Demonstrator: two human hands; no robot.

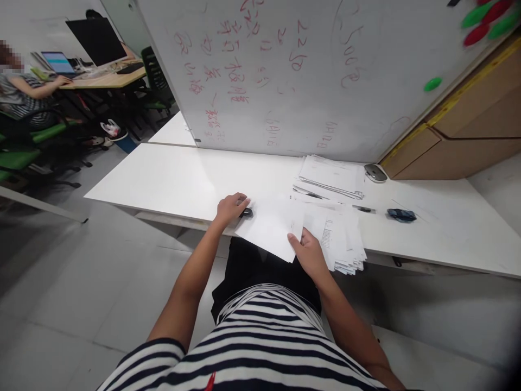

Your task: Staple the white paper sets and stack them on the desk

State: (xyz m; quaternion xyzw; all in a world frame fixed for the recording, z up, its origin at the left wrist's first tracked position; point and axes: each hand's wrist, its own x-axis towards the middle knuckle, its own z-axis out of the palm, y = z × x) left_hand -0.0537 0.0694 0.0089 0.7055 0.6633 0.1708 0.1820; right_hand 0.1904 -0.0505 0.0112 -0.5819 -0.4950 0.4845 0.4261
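Note:
My right hand (311, 252) pinches the near right edge of white paper sheets (266, 222), thumb on top. The sheets extend over the front edge of the desk. At their left corner, my left hand (232, 208) is closed on a small black stapler (246, 212), which is partly hidden by the fingers. Right beside the held sheets lies a loose, fanned pile of printed papers (340, 239), its near end jutting past the desk edge. Farther back is a neater stack of papers (331, 175).
On the white desk (443, 233) are a computer mouse (375, 173), a dark pen (363, 209) and a dark blue bundle (401, 215). A whiteboard (252, 108) with red writing stands behind, cardboard boxes (468, 119) at right. Another person (30, 89) sits at the far left.

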